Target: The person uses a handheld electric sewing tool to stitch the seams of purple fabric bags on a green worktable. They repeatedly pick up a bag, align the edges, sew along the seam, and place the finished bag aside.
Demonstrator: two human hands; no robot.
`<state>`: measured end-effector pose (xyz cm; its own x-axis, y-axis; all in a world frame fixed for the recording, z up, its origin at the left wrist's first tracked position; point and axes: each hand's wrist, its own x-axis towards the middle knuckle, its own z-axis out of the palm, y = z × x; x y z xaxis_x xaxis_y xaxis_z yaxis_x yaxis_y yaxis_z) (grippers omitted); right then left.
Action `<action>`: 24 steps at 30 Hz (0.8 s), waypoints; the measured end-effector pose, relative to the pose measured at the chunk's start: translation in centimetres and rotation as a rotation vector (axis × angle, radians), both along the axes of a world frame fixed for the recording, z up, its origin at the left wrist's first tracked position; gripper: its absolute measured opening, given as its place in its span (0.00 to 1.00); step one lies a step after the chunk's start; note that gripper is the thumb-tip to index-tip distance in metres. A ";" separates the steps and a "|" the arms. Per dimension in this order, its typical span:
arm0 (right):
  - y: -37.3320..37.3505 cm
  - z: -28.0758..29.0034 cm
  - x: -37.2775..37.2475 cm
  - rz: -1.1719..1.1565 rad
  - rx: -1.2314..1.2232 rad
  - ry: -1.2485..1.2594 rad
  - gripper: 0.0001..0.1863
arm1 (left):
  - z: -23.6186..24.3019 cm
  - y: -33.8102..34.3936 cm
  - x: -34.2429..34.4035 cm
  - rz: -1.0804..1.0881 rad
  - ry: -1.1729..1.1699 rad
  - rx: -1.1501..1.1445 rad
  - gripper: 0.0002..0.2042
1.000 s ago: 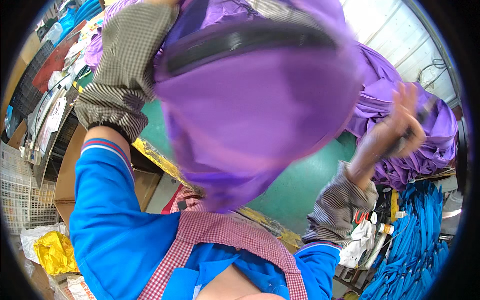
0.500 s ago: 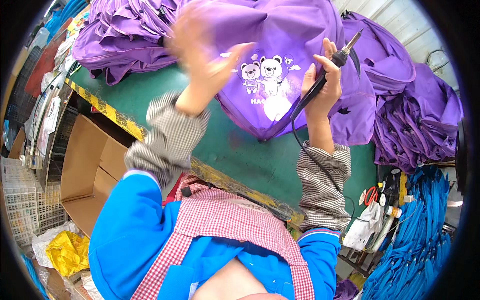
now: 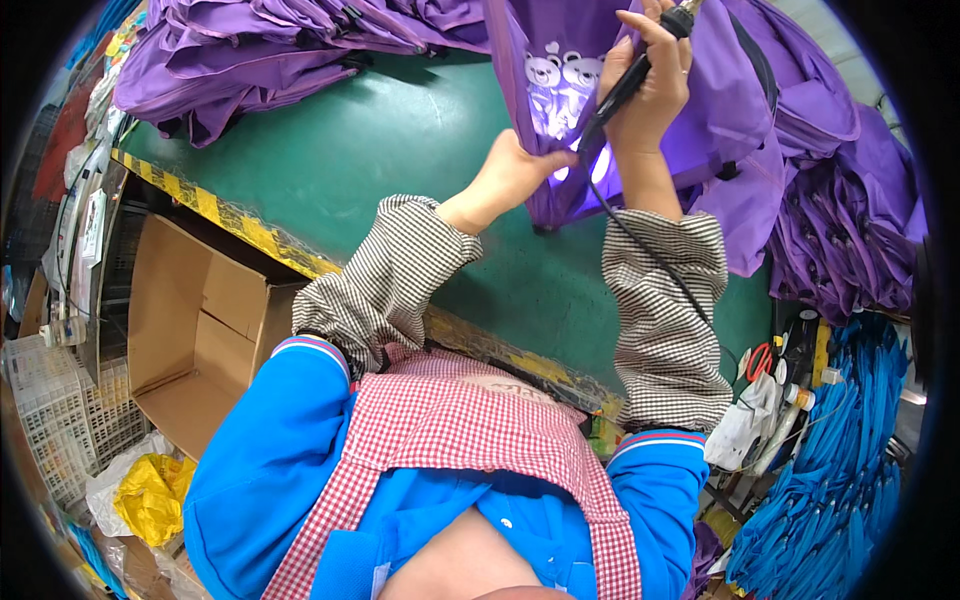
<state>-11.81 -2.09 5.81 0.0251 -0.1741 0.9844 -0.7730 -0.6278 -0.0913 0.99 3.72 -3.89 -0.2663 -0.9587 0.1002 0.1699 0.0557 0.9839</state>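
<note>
A purple fabric bag [image 3: 512,60] with a white print of two bears is drawn up in folds at the far middle of the green worktable [image 3: 400,130]. My left hand [image 3: 505,180] pinches its near edge, thumb pointing right. In my right hand [image 3: 650,105] is a soldering iron [image 3: 627,90] with a black handle, its tip end up by the top rim of the picture. The iron's thin black cord runs down along my right forearm. Bright light falls on the print between my hands.
Piles of purple bags lie at the far left [image 3: 230,75] and right [image 3: 835,235]. Yellow-black tape [image 3: 235,225] marks the table's near edge. An open cardboard box [image 3: 170,330] stands at left. Red-handled scissors [image 3: 760,360] and bunched blue fabric [image 3: 830,470] are at right.
My left hand has come down and right from above the table and closed on the bag's edge. The bag has gathered up and shifted right. My right hand has moved farther away with the iron.
</note>
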 end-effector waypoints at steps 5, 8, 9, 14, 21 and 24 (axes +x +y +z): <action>0.2 0.3 -1.7 0.030 -0.024 0.190 0.11 | 0.8 0.7 0.3 0.047 0.016 0.026 0.09; 1.2 0.8 -1.0 -0.025 0.060 0.195 0.15 | 1.8 1.1 -0.4 0.069 -0.064 0.015 0.08; 1.5 1.2 -0.9 -0.056 0.078 0.213 0.16 | 2.0 1.2 -0.3 0.100 -0.092 0.015 0.07; 1.3 0.0 -1.5 0.006 0.078 0.166 0.18 | -0.6 0.6 -0.5 0.146 0.192 0.005 0.10; 3.9 0.7 -1.0 -0.117 0.179 0.201 0.19 | -0.3 0.5 -0.9 0.073 0.112 0.049 0.13; 7.6 -1.4 -1.0 -0.030 0.029 0.080 0.14 | -0.8 0.7 -0.3 0.138 0.222 -0.038 0.13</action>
